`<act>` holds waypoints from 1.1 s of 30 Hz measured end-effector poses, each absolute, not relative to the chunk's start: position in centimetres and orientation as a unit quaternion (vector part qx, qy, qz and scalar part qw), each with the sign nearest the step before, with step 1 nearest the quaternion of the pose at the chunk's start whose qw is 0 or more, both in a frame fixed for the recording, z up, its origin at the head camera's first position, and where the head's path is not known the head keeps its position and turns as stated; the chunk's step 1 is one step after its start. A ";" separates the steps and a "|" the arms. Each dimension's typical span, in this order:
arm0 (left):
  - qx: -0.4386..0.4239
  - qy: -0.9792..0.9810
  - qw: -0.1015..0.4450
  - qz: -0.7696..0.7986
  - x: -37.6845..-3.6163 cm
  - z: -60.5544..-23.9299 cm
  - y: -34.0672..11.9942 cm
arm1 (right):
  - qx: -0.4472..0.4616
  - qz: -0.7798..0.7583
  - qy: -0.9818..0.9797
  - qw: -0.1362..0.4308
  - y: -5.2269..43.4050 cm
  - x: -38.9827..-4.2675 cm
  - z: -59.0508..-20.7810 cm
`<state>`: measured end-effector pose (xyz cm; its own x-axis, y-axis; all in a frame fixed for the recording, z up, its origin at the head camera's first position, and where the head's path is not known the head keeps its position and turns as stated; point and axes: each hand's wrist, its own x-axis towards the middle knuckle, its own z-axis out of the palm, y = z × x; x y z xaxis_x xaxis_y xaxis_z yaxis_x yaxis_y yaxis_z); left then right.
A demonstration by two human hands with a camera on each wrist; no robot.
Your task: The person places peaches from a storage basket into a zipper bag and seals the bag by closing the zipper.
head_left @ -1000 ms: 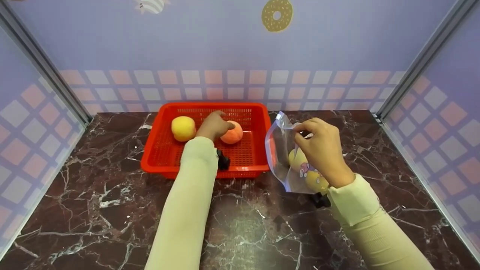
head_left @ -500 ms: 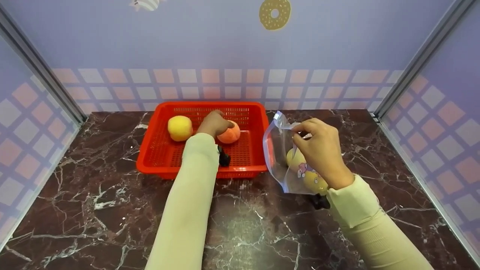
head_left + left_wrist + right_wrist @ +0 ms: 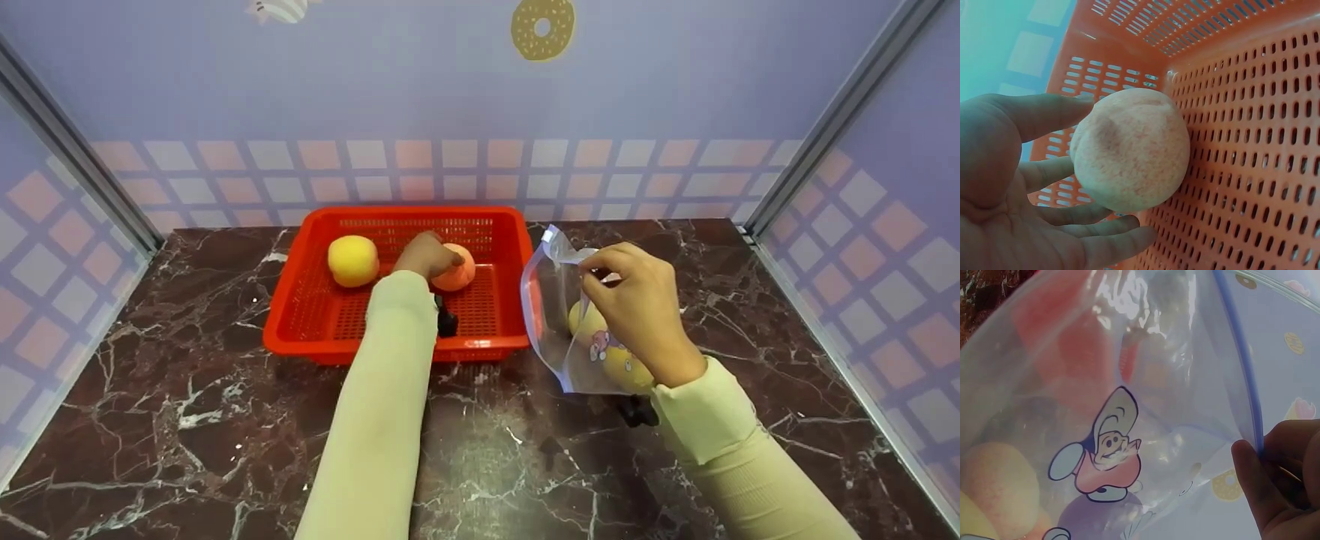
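Note:
A red mesh basket [image 3: 315, 330] sits at the back of the marble table and holds a yellow fruit [image 3: 352, 260] and an orange peach [image 3: 460, 274]. My left hand [image 3: 439, 259] reaches into the basket and cups the peach [image 3: 1131, 149], thumb on one side and fingers [image 3: 1092, 215] curled under it. To the right, a clear zip bag [image 3: 555, 300] with a cartoon print [image 3: 1106, 439] stands open with yellow fruits [image 3: 622, 364] inside. My right hand [image 3: 600, 270] pinches the bag's blue zip edge [image 3: 1252, 416] between its fingertips [image 3: 1252, 478].
The dark marble table [image 3: 187, 420] is boxed in by lilac panel walls on the left, back and right. The basket's right rim [image 3: 517, 300] nearly touches the bag. A small black object [image 3: 634, 411] lies by my right sleeve.
My left hand has closed further round the orange peach in the basket. The right hand still holds the bag's edge in about the same place.

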<state>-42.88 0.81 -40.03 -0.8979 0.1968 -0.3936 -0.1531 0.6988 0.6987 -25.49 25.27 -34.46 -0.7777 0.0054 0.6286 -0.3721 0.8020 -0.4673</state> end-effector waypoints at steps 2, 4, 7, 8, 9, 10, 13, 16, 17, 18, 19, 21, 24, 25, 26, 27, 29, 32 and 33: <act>0.016 0.896 0.221 0.386 -42.9 -40.2 0.8 | 0.102 0.304 -0.893 0.316 25.2 -25.4 -34.4; 0.017 0.897 0.216 0.385 -42.9 -40.2 0.9 | 0.103 0.309 -0.892 0.315 25.2 -25.2 -34.4; 0.012 0.897 0.211 0.389 -42.9 -40.3 1.0 | 0.105 0.315 -0.889 0.316 25.2 -25.1 -34.5; 0.010 0.897 0.211 0.389 -43.0 -40.4 1.1 | 0.104 0.315 -0.888 0.317 25.2 -25.1 -34.5; 0.008 0.897 0.212 0.389 -43.0 -40.4 1.1 | 0.104 0.315 -0.888 0.318 25.2 -25.0 -34.5; 0.007 0.895 0.215 0.390 -43.1 -40.5 1.2 | 0.104 0.315 -0.888 0.319 25.3 -25.0 -34.5; 0.007 0.895 0.220 0.387 -43.1 -40.6 1.3 | 0.104 0.314 -0.888 0.320 25.2 -24.9 -34.5; 0.011 0.896 0.216 0.387 -42.9 -40.5 1.3 | 0.104 0.311 -0.889 0.320 25.2 -24.8 -34.5; 0.013 0.898 0.213 0.384 -42.9 -40.4 1.3 | 0.104 0.311 -0.889 0.319 25.2 -24.8 -34.5; 0.015 0.900 0.209 0.381 -42.9 -40.4 1.3 | 0.104 0.311 -0.890 0.318 25.2 -24.8 -34.4; 0.016 0.901 0.208 0.380 -42.8 -40.3 1.3 | 0.103 0.311 -0.890 0.317 25.2 -24.8 -34.4; 0.016 0.903 0.205 0.378 -42.7 -40.3 1.2 | 0.101 0.314 -0.890 0.316 25.3 -24.7 -34.3; 0.012 0.900 0.209 0.383 -42.5 -40.2 1.2 | 0.099 0.317 -0.890 0.314 25.2 -24.7 -34.2; 0.009 0.897 0.211 0.388 -42.4 -40.1 1.2 | 0.100 0.318 -0.889 0.313 25.2 -24.7 -34.2; 0.005 0.894 0.214 0.395 -42.3 -40.1 1.2 | 0.100 0.318 -0.889 0.313 25.2 -24.8 -34.2; 0.002 0.892 0.216 0.398 -42.2 -40.0 1.2 | 0.100 0.318 -0.890 0.311 25.2 -24.8 -34.2; -0.006 0.886 0.219 0.409 -42.1 -39.9 1.3 | 0.100 0.316 -0.891 0.311 25.3 -24.9 -34.2; -0.003 0.890 0.213 0.403 -42.1 -39.7 1.4 | 0.094 0.310 -0.893 0.313 25.5 -25.0 -34.2; 0.000 0.892 0.211 0.399 -42.1 -39.6 1.4 | 0.091 0.307 -0.894 0.313 25.6 -25.0 -34.3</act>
